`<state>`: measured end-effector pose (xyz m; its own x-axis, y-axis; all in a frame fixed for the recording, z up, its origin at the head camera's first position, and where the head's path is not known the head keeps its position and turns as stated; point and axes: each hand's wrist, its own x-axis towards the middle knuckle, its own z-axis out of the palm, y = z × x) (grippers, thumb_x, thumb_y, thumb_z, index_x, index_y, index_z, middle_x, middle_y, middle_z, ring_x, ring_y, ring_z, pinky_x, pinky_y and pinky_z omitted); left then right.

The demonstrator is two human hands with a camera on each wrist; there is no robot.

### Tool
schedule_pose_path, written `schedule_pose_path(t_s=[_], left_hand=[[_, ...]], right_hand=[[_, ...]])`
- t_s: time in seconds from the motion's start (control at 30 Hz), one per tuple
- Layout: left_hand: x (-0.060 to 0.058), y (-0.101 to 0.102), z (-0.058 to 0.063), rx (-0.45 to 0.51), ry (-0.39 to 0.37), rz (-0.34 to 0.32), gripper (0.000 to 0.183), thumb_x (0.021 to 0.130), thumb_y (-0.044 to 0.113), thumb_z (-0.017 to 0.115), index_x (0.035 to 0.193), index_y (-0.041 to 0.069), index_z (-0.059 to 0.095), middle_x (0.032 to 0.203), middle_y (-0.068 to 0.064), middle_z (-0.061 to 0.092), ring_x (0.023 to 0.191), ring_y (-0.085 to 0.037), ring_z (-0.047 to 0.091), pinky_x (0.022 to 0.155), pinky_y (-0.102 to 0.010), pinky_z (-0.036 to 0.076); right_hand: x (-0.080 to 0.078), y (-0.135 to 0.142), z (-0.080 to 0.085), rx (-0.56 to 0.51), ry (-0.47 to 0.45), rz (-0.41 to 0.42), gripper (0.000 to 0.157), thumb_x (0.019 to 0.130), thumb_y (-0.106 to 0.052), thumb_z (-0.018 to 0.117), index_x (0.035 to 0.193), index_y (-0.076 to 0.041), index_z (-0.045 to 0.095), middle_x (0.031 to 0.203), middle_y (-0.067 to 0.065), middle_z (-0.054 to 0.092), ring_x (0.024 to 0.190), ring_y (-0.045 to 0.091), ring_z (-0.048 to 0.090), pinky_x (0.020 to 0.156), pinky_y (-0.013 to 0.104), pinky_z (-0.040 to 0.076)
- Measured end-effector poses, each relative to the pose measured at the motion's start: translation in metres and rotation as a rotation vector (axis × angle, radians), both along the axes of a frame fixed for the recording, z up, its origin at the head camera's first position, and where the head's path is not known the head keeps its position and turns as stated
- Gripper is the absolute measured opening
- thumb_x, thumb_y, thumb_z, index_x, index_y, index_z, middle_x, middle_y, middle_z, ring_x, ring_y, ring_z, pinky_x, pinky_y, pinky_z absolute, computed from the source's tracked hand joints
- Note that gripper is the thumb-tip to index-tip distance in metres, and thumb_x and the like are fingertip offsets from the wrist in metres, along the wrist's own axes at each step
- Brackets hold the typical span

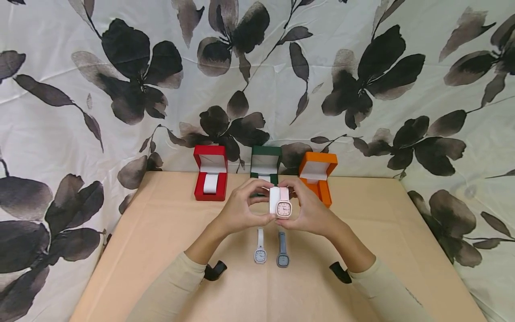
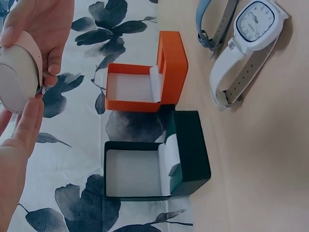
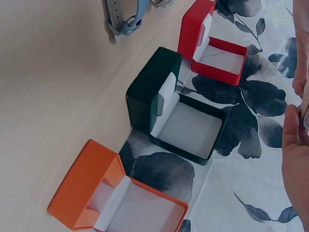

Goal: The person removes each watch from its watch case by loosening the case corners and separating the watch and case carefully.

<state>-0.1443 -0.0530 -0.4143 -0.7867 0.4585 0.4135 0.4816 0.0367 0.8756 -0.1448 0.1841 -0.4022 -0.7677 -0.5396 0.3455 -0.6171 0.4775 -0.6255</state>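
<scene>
Both hands meet above the middle of the table. My left hand (image 1: 246, 206) pinches a white watch cushion (image 1: 274, 199) between thumb and fingers. From the other side, my right hand (image 1: 311, 209) grips a pink watch (image 1: 284, 209), its square dial facing me. In the left wrist view, the pink strap (image 2: 33, 50) curves around one end of the pale cushion (image 2: 15, 79). On the table below the hands lie a white watch (image 1: 260, 252) and a blue-grey watch (image 1: 283, 257), side by side with buckled straps.
Three lidded boxes stand with raised lids along the back edge: red (image 1: 210, 194), green (image 1: 266, 152) and orange (image 1: 331, 164). A white cushion (image 1: 210, 184) sits in the red one. My hands partly cover the green and orange boxes. A floral cloth (image 1: 297, 112) hangs behind the table.
</scene>
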Motion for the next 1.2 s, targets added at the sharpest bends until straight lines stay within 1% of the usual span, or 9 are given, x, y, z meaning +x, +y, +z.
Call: schedule_pose_path(t_s=[0.17, 0.33, 0.47, 0.53, 0.63, 0.77, 0.93, 1.07, 1.2], left_hand=[[-0.003, -0.001, -0.001, -0.006, -0.004, 0.000, 0.064, 0.078, 0.003, 0.086, 0.135, 0.003, 0.057, 0.134, -0.009, 0.057, 0.117, -0.027, 0.063, 0.099, -0.034, 0.058], [-0.005, -0.003, -0.002, 0.008, -0.003, -0.009, 0.063, 0.079, 0.001, 0.084, 0.135, 0.003, 0.056, 0.134, -0.012, 0.056, 0.117, -0.034, 0.061, 0.100, -0.040, 0.058], [-0.006, -0.005, -0.001, 0.007, 0.001, -0.006, 0.064, 0.078, 0.002, 0.085, 0.135, 0.004, 0.056, 0.134, -0.011, 0.056, 0.117, -0.035, 0.061, 0.099, -0.036, 0.058], [-0.006, -0.005, 0.000, 0.004, 0.002, -0.001, 0.064, 0.078, 0.002, 0.085, 0.135, 0.005, 0.056, 0.134, -0.010, 0.056, 0.117, -0.033, 0.062, 0.099, -0.033, 0.058], [-0.007, -0.005, 0.000, 0.002, 0.007, 0.000, 0.064, 0.078, 0.002, 0.085, 0.134, 0.005, 0.056, 0.133, -0.009, 0.057, 0.117, -0.032, 0.062, 0.099, -0.030, 0.058], [-0.008, -0.005, 0.000, 0.009, 0.016, -0.005, 0.063, 0.077, 0.001, 0.085, 0.133, 0.005, 0.056, 0.131, -0.009, 0.056, 0.115, -0.035, 0.062, 0.099, -0.029, 0.058], [-0.010, -0.005, -0.001, 0.024, 0.020, -0.012, 0.063, 0.076, -0.001, 0.085, 0.132, 0.004, 0.056, 0.130, -0.010, 0.056, 0.114, -0.036, 0.062, 0.098, -0.030, 0.058], [-0.011, -0.005, -0.001, 0.022, 0.023, -0.016, 0.063, 0.076, -0.001, 0.084, 0.132, 0.004, 0.055, 0.130, -0.010, 0.056, 0.113, -0.033, 0.062, 0.098, -0.032, 0.059], [-0.012, -0.005, -0.002, 0.015, 0.021, -0.020, 0.063, 0.076, -0.002, 0.084, 0.132, 0.004, 0.055, 0.130, -0.010, 0.056, 0.113, -0.031, 0.062, 0.098, -0.031, 0.058]], right_hand=[[0.000, -0.003, 0.000, 0.005, 0.005, 0.012, 0.087, 0.071, -0.019, 0.094, 0.140, -0.012, 0.042, 0.138, 0.003, 0.051, 0.113, 0.018, 0.056, 0.099, 0.035, 0.057], [-0.001, -0.005, 0.000, 0.000, 0.002, 0.027, 0.089, 0.071, -0.017, 0.092, 0.143, -0.011, 0.040, 0.140, 0.003, 0.050, 0.116, 0.017, 0.055, 0.100, 0.035, 0.056], [-0.002, -0.005, 0.001, -0.009, -0.023, 0.028, 0.090, 0.072, -0.017, 0.092, 0.145, -0.009, 0.039, 0.143, 0.005, 0.051, 0.119, 0.020, 0.056, 0.102, 0.041, 0.057], [-0.002, -0.005, 0.001, -0.016, -0.038, 0.024, 0.090, 0.073, -0.018, 0.092, 0.145, -0.008, 0.040, 0.143, 0.007, 0.052, 0.119, 0.022, 0.057, 0.102, 0.044, 0.057], [-0.002, -0.004, 0.001, -0.018, -0.052, 0.016, 0.089, 0.073, -0.020, 0.093, 0.144, -0.008, 0.041, 0.140, 0.007, 0.054, 0.117, 0.024, 0.058, 0.101, 0.039, 0.058], [-0.003, -0.003, 0.001, -0.012, -0.045, 0.011, 0.090, 0.072, -0.022, 0.094, 0.145, -0.009, 0.041, 0.140, 0.006, 0.055, 0.116, 0.022, 0.059, 0.099, 0.033, 0.058], [-0.004, -0.004, 0.002, -0.008, -0.027, 0.005, 0.089, 0.072, -0.023, 0.094, 0.144, -0.013, 0.044, 0.139, 0.002, 0.055, 0.113, 0.017, 0.058, 0.098, 0.037, 0.058], [-0.003, -0.006, 0.003, 0.003, -0.015, -0.007, 0.087, 0.071, -0.023, 0.094, 0.142, -0.014, 0.045, 0.136, 0.001, 0.056, 0.111, 0.016, 0.057, 0.098, 0.040, 0.059], [-0.002, -0.007, 0.003, 0.011, -0.010, -0.008, 0.086, 0.072, -0.023, 0.093, 0.142, -0.013, 0.044, 0.136, 0.002, 0.054, 0.110, 0.014, 0.056, 0.099, 0.037, 0.058]])
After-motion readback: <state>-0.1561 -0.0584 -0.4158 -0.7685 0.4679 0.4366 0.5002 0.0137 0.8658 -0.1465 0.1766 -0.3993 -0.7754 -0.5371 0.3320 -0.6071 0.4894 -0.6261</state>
